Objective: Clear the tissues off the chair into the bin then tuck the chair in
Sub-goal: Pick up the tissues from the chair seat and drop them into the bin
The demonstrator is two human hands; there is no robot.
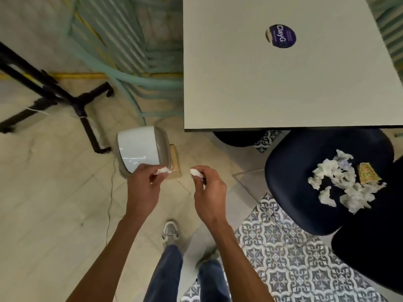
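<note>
My left hand (145, 184) pinches a crumpled white tissue (162, 171) just in front of the white bin (137, 147), whose lid looks swung open. My right hand (208, 188) grips another white tissue (196, 172) a little to the right of the bin. The dark blue chair (305, 171) stands at the right, pulled out from the table. On its seat lie several torn white tissues (342, 186) and a yellow patterned wrapper (367, 176).
A pale table (272, 83) with a purple round sticker (281, 35) fills the upper right. Black stand legs (65, 99) cross the floor at left. Teal chairs (141, 51) are stacked behind the bin. My feet (171, 232) stand on tile beside a patterned floor patch (283, 258).
</note>
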